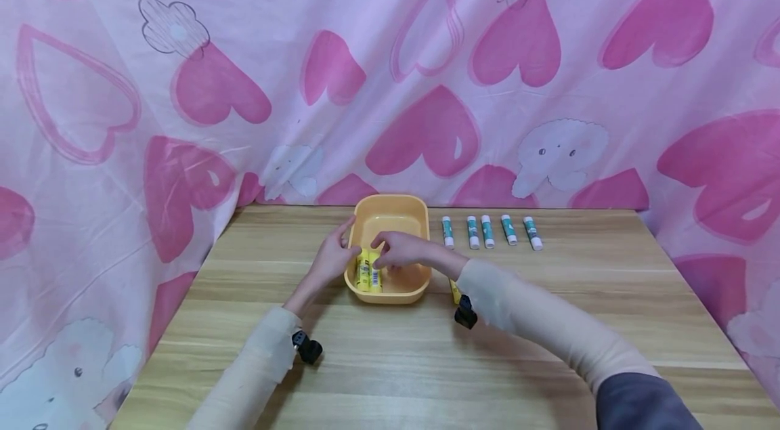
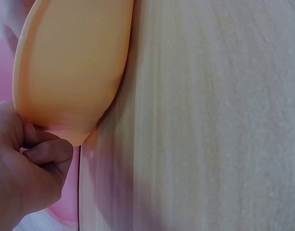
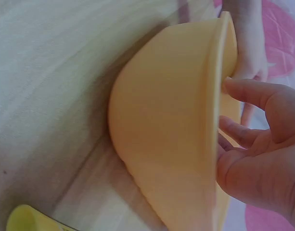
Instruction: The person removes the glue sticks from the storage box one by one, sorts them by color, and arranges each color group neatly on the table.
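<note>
A yellow-orange plastic tub [image 1: 391, 296] stands on the table. My left hand [image 1: 332, 255] grips its left rim; in the left wrist view that hand [image 2: 34, 166] has its fingers curled against the tub's outer wall [image 2: 77, 62]. Two yellow glue sticks [image 1: 363, 273] lie side by side in the tub's left part. My right hand [image 1: 402, 250] reaches in over the tub, its fingertips near these sticks. In the right wrist view the right hand [image 3: 265, 139] has thumb and fingers apart, its fingertips partly hidden behind the rim [image 3: 215, 96]. I see nothing held there.
Several white-and-teal glue sticks [image 1: 487, 232] lie in a row right of the tub. Another yellow stick [image 1: 455, 292] is on the table, partly hidden by my right wrist. A pink heart-patterned cloth [image 1: 426, 132] hangs behind the wooden table [image 1: 390, 362].
</note>
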A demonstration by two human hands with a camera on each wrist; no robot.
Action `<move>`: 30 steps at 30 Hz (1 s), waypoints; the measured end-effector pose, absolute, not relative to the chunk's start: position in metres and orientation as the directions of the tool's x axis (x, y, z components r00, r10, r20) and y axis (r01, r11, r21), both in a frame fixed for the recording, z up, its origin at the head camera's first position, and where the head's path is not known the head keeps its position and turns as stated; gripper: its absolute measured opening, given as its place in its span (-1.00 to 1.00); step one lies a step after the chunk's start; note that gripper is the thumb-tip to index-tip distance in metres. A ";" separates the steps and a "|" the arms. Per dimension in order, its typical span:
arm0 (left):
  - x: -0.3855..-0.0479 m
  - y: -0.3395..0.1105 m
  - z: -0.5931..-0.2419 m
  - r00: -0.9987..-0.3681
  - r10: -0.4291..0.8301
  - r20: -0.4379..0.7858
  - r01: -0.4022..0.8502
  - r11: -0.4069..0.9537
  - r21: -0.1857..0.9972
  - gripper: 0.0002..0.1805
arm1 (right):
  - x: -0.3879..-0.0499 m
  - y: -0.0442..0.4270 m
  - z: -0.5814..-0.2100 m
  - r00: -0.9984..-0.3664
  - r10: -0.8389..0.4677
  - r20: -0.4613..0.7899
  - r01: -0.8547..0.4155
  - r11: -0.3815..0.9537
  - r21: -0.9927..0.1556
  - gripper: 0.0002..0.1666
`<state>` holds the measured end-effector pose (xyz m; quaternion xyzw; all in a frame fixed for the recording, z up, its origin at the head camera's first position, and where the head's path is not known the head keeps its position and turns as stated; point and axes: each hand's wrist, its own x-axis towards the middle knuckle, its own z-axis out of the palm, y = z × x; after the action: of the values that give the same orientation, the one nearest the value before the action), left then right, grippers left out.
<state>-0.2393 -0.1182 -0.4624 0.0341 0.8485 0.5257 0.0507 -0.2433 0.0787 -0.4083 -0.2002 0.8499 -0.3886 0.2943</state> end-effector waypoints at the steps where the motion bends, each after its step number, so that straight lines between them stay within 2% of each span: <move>1: -0.239 -0.118 -0.462 -0.993 0.110 -0.050 0.005 0.446 0.895 -0.13 | -0.243 0.078 -0.410 -0.741 -0.569 -0.357 -0.107 0.624 -0.774 -0.35; 10: -0.239 -0.117 -0.463 -0.994 0.101 -0.050 0.000 0.443 0.897 -0.14 | -0.239 0.073 -0.419 -0.710 -0.568 -0.417 -0.091 0.660 -0.745 -0.14; 19: -0.240 -0.119 -0.460 -0.993 0.105 -0.056 -0.004 0.436 0.900 -0.13 | -0.235 0.062 -0.422 -0.744 -0.539 -0.395 -0.125 0.693 -0.710 -0.20; 23: -0.239 -0.119 -0.459 -0.992 0.102 -0.069 -0.017 0.437 0.899 -0.13 | -0.235 0.061 -0.424 -0.760 -0.520 -0.390 -0.090 0.679 -0.729 -0.22; 30: -0.240 -0.118 -0.461 -0.991 0.104 -0.088 -0.034 0.437 0.899 -0.13 | -0.238 0.067 -0.428 -0.748 -0.529 -0.401 -0.003 0.607 -0.795 -0.18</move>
<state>-0.2395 -0.1175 -0.4611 0.0207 0.8451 0.5303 0.0650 -0.2379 0.0669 -0.4279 -0.1585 0.8381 -0.4142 0.3176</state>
